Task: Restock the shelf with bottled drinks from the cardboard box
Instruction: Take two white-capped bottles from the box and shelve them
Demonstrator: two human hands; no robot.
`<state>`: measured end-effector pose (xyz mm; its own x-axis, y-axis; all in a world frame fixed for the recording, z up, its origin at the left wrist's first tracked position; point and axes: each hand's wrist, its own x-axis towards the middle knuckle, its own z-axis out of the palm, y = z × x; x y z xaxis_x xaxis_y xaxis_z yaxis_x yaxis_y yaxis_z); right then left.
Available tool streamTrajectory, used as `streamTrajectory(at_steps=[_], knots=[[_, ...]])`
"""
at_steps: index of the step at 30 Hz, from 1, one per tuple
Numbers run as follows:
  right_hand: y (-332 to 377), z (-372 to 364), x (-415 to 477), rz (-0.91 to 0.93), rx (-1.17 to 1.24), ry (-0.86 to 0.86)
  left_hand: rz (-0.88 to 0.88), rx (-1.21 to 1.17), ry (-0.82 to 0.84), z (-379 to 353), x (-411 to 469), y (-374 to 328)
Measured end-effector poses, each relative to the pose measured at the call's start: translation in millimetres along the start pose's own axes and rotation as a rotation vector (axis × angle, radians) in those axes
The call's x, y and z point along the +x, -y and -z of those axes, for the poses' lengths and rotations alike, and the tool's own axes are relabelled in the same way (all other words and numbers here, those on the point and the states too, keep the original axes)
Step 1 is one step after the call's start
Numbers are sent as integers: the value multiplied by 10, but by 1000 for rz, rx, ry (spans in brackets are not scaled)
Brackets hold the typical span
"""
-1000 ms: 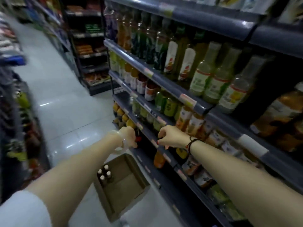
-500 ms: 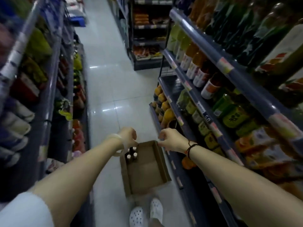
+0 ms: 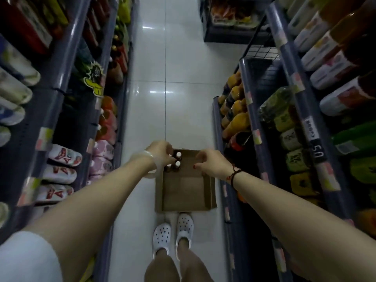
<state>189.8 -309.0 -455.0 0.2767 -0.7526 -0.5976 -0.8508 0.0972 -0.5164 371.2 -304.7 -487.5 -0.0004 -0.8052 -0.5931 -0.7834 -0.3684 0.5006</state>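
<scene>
Shop aisle w/ white tiled floor (image 3: 183,58), shelving on both sides. Cardboard box (image 3: 187,190) sits on the floor at centre-bottom of frame, mostly bare inside. Only approx. four bottled drinks (image 3: 177,164) stand in its upper-left corner, so restocking looks nearly done (my guess). Left hand (image 3: 160,154) is at their caps, fingers curled; can't tell if it grips one. Right hand (image 3: 211,162) hovers over the box, fingers loosely curled, holding nothing. Shelf (image 3: 251,110) is at frame right.
</scene>
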Motion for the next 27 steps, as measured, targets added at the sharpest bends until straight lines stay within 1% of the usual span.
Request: streamTrajectory(at_steps=[8,14,27], knots=[[-546,-515,826,-59,58,-1,60,-70,-12,-464,641,507],[-971,-1036,1439,-76,73,5,56,-77,-5,-917,1157,975],[-2042,-2226,2835,-73,124,-37,23,-52,-82,-2133,2479,1983]])
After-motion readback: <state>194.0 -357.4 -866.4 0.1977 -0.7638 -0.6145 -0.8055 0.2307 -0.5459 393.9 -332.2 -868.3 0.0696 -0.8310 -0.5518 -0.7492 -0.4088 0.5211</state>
